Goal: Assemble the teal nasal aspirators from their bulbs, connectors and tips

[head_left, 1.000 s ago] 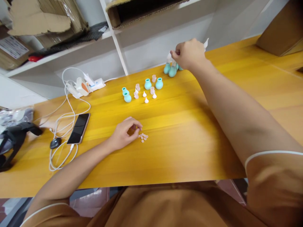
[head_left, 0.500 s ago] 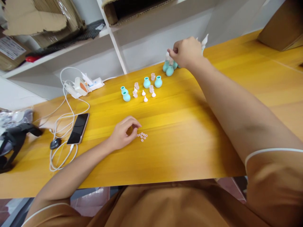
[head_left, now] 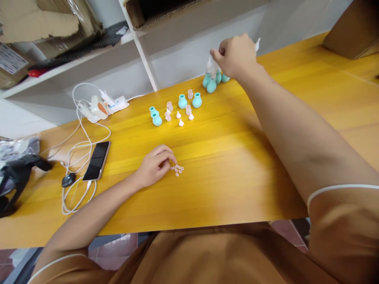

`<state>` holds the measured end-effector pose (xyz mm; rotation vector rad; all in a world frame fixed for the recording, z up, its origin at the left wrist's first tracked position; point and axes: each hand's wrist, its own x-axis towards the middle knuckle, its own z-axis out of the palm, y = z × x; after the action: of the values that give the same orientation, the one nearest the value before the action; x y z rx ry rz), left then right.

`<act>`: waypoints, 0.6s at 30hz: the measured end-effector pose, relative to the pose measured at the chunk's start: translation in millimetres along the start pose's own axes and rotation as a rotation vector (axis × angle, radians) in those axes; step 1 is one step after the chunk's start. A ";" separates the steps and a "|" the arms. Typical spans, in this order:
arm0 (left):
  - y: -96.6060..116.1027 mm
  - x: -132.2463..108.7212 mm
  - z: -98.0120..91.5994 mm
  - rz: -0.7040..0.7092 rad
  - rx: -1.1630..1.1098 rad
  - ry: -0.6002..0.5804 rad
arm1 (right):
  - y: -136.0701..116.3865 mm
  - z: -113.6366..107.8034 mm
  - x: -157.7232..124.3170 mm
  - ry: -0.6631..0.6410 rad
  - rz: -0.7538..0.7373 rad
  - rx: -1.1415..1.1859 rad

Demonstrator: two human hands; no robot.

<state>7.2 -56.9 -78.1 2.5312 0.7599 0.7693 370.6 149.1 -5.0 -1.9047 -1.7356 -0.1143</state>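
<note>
My right hand (head_left: 235, 55) is closed in a pinch just above a cluster of teal rubber bulbs with clear tips (head_left: 211, 81) at the back of the yellow table (head_left: 225, 173). A white tip (head_left: 257, 42) pokes out behind its knuckles; what the fingers hold is hidden. My left hand (head_left: 154, 165) rests on the table with curled fingers, fingertips pinched at the edge of a small pile of pink rings (head_left: 177, 170). Between the hands stand loose teal bulbs (head_left: 182, 101), pale pink caps (head_left: 169, 105) and white cone tips (head_left: 181, 123).
A phone (head_left: 96, 160) lies at the left among white cables (head_left: 77, 197), near a power strip (head_left: 102, 106) and a small black object (head_left: 68, 179). A black device (head_left: 14, 173) sits at far left. White shelving (head_left: 139, 43) holds cardboard. A brown box (head_left: 353, 29) stands far right.
My right hand has lifted slightly from the bulb cluster, still pinched. My left hand's fingers have closed in on the pink rings. The view has shifted a little.
</note>
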 end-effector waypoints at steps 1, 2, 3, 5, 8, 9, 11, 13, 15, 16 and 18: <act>-0.2 -0.1 0.2 0.003 -0.003 -0.005 | -3.2 -2.8 -1.1 0.016 -0.011 0.003; -0.5 -0.1 0.4 0.005 -0.009 -0.011 | -7.1 -5.7 -2.5 0.032 -0.024 0.004; -0.8 -0.1 0.5 0.006 -0.016 -0.015 | -11.6 -9.1 -4.2 0.052 -0.041 0.004; -1.1 0.1 0.7 0.007 -0.028 -0.025 | -21.9 -17.0 -8.3 0.083 -0.100 0.004; -0.6 0.8 0.2 0.012 -0.044 -0.039 | -38.0 -29.9 -14.7 0.018 -0.258 -0.004; 0.0 1.2 -0.2 0.012 -0.052 -0.048 | -43.2 -33.4 -16.5 -0.058 -0.305 -0.009; 1.6 2.2 -0.9 0.015 -0.064 -0.080 | -53.1 -37.5 -19.6 -0.265 -0.347 -0.020; 3.1 3.3 -1.6 0.028 -0.067 -0.121 | -62.7 -37.9 -22.9 -0.510 -0.317 -0.020; 4.2 4.2 -2.1 0.048 -0.061 -0.152 | -72.2 -37.0 -27.6 -0.709 -0.301 -0.031; 4.6 4.5 -2.3 0.055 -0.055 -0.165 | -76.7 -36.8 -30.8 -0.786 -0.304 -0.050; 5.1 5.1 -2.6 0.058 -0.043 -0.186 | -84.4 -37.7 -38.1 -0.867 -0.324 -0.096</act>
<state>11.2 -57.3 -71.5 2.5512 0.6040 0.5522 296.3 99.0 39.4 -1.8442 -2.6260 0.6064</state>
